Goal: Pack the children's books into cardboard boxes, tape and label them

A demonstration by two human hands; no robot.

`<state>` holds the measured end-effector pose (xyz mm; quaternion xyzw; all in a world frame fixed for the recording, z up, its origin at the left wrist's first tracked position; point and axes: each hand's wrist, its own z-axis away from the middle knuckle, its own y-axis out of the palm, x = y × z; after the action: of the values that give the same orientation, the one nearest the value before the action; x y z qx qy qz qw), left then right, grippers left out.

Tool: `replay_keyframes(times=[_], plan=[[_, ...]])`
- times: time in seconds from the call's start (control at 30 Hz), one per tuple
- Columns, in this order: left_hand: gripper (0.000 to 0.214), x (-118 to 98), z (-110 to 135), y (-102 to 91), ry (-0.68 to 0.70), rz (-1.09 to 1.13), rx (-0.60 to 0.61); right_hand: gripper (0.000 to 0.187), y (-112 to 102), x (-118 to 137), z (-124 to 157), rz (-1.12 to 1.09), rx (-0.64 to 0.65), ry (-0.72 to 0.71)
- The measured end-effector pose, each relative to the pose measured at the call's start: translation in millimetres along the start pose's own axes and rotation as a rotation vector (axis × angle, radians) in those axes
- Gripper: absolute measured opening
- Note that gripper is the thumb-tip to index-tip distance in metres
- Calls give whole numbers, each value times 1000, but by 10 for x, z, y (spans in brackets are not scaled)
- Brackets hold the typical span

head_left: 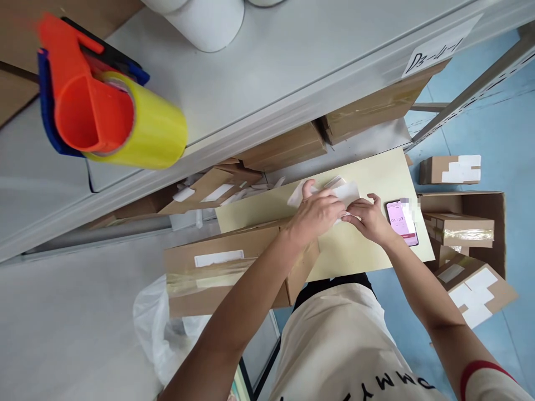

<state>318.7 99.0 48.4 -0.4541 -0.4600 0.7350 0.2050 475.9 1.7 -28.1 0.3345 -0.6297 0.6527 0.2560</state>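
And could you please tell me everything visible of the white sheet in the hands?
The white sheet looks thin and plain, like paper. It is over the pale yellow table, partly under the left hand, with the right hand apparently pinching its near edge. The hands hide its middle, so its full shape is unclear.

Just off centre toward three o'clock, the left grip [317,211] covers part of the white paper [350,192], hiding how its fingertips meet it, while toward seven the left forearm [244,292] blocks part of a taped carton [217,273]. The top edge cuts off white rolls [209,22] at eleven, and the bottom edge crops the lettering [382,383] at five. The red tape dispenser [98,114] blurs at its ten-o'clock tip, pixelation masks the phone's [401,224] upper corner at three, and box labels [473,292] at four are unreadably small.
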Motion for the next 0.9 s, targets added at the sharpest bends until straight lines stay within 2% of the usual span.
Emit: replay_keyframes(times=[0.1,0.17,0.3,0.4,0.47,0.57,0.63,0.7,0.77,0.83,0.9], plan=[[29,3,-20,7,-137,52,41,40,62,-67,2,34,-76,-7],[28,23,-41,-16,-245,98,11,39,102,-134,24,19,-124,0],[22,133,-85,-101,-441,176,-152,37,180,-346,148,-47,-147,35],[20,219,-109,-137,-516,189,-314,35,218,-483,282,-40,-119,86],[19,236,-110,-132,-525,224,-394,46,210,-480,348,-16,-124,119],[19,166,-88,-104,-448,396,-415,86,143,-282,351,-100,-246,134],[21,64,-50,-102,-383,561,-412,97,82,-64,288,-289,-335,102],[22,-56,23,-135,-345,722,-401,90,19,158,208,-483,-404,97],[24,-163,154,-210,-337,857,-371,69,-53,338,151,-584,-507,154],[35,-237,352,-302,-342,962,-341,50,-138,479,139,-604,-637,218],[43,-285,594,-376,-356,1039,-319,47,-224,625,167,-570,-740,221]])
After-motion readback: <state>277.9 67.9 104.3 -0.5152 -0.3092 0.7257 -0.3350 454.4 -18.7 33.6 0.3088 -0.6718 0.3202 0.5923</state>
